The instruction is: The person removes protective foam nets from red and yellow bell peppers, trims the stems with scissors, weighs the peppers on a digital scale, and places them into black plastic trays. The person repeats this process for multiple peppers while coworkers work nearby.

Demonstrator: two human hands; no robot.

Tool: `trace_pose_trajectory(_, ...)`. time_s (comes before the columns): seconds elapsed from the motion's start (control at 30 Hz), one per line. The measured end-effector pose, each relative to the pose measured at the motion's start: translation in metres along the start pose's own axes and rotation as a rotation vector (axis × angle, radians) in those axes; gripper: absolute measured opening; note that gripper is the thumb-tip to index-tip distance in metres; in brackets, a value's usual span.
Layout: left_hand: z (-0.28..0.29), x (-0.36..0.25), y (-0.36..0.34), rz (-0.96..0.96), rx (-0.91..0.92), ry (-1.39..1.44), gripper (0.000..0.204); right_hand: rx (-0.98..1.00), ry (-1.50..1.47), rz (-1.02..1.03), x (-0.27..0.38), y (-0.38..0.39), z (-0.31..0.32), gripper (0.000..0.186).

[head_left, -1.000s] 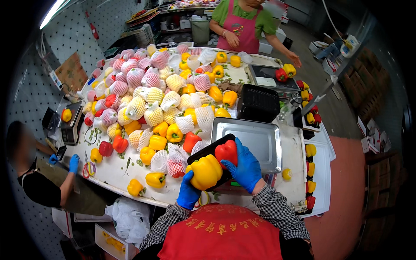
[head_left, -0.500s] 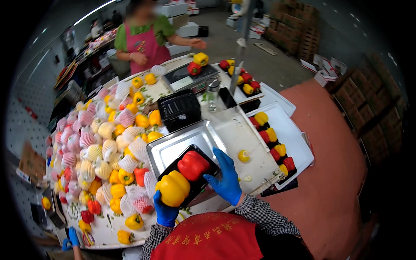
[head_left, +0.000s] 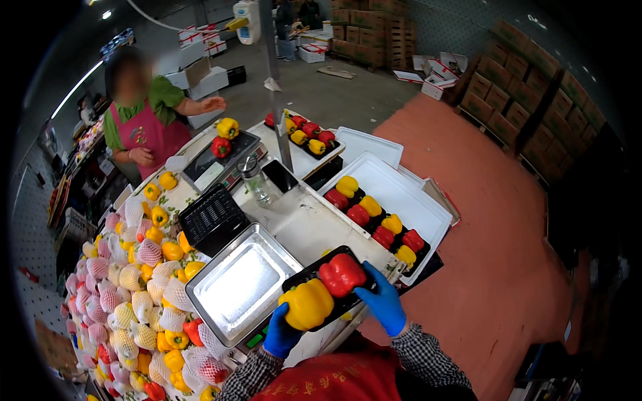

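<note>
A black tray [head_left: 345, 305] holds a yellow bell pepper [head_left: 309, 305] and a red bell pepper [head_left: 342, 275] side by side. Blue-gloved, my left hand [head_left: 281, 333] grips the tray's near-left end, its fingertips against the yellow pepper. At the other end my right hand [head_left: 383, 302], gloved likewise, is closed on the tray's edge beside the red pepper. Both hands hold the tray up over the table, just right of a shiny steel pan [head_left: 234, 284] with nothing in it. The underside of the tray is hidden.
Loose and foam-netted peppers [head_left: 127, 314] are heaped at left. A stack of black trays [head_left: 212, 219], a glass jar [head_left: 254, 180] and a phone [head_left: 279, 176] lie beyond the pan. At right, a white foam box [head_left: 428, 214] holds packed peppers. A person [head_left: 150, 123] stands across by another scale [head_left: 221, 160].
My hands have carried the tray with the two peppers rightward, off from over the steel pan. My right hand's spread fingers have closed on the tray. The view has swung right.
</note>
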State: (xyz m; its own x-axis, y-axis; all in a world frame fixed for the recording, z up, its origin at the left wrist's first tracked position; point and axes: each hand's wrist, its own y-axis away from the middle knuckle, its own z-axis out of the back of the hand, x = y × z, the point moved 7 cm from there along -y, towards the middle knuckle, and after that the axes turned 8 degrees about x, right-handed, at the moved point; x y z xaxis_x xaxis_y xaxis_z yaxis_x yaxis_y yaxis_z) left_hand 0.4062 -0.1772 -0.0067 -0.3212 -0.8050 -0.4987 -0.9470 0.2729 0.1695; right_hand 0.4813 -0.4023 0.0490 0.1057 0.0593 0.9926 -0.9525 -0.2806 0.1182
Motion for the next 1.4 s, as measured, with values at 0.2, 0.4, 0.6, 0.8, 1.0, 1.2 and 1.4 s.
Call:
trace_pose_trajectory(0.2, -0.032, 0.05, -0.109, 0.167, 0.13, 0.074, 0.058, -0.248, -0.187, -0.031, -0.015, -0.017, 0.098, 0.062)
trace_pose_trajectory(0.4, -0.051, 0.077, -0.248, 0.151, 0.115, 0.008, 0.056, -0.209, -0.251, 0.004, -0.054, -0.131, 0.198, 0.051)
trace_pose_trajectory(0.6, -0.038, 0.096, -0.395, 0.173, 0.057, 0.121, 0.058, -0.096, -0.405, -0.033, -0.089, -0.264, 0.278, 0.054)
trace_pose_trajectory(0.8, 0.003, 0.119, -0.526, 0.082, -0.015, 0.061, 0.049, -0.031, -0.396, -0.061, -0.154, -0.385, 0.35, 0.056)
trace_pose_trajectory(1.0, 0.091, 0.134, -0.615, 0.081, -0.127, -0.646, 0.03, 0.011, -0.366, -0.159, -0.224, -0.495, 0.382, 0.057)
trace_pose_trajectory(1.2, 0.162, 0.137, -0.663, 0.12, -0.39, -0.66, 0.025, 0.086, -0.364, -0.204, -0.252, -0.568, 0.374, 0.052)
trace_pose_trajectory(1.4, 0.166, 0.159, -0.68, 0.038, -0.549, -0.021, 0.029, 0.058, -0.369, -0.226, -0.291, -0.612, 0.377, 0.055)
